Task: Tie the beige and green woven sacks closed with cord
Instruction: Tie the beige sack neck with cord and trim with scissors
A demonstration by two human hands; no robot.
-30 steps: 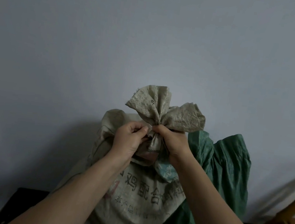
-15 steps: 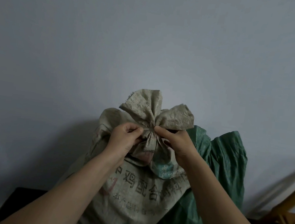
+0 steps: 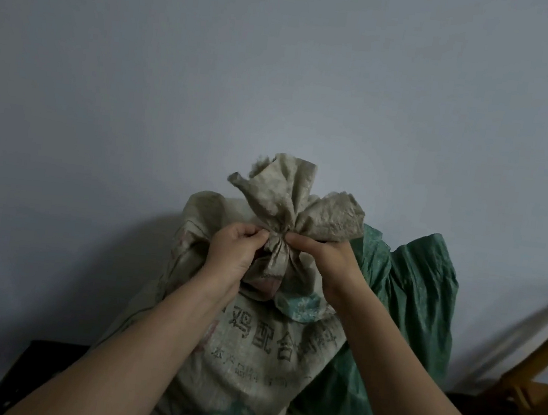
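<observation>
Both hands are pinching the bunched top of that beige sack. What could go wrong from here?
1. The left hand and right hand pinch close at the gathered neck of the beige sack; if either slips, the bunch could spring loose.
2. The cord cannot be made out in this dim light, so a slack knot might go unnoticed.
3. The green sack behind looks untied and could slump.

Found the beige sack (image 3: 247,359) upright in front, printed with dark characters, its mouth gathered into a tight neck pinched from both sides, the crumpled top flaring above, and the green sack (image 3: 418,311) touching it behind on the right, top crumpled.
</observation>
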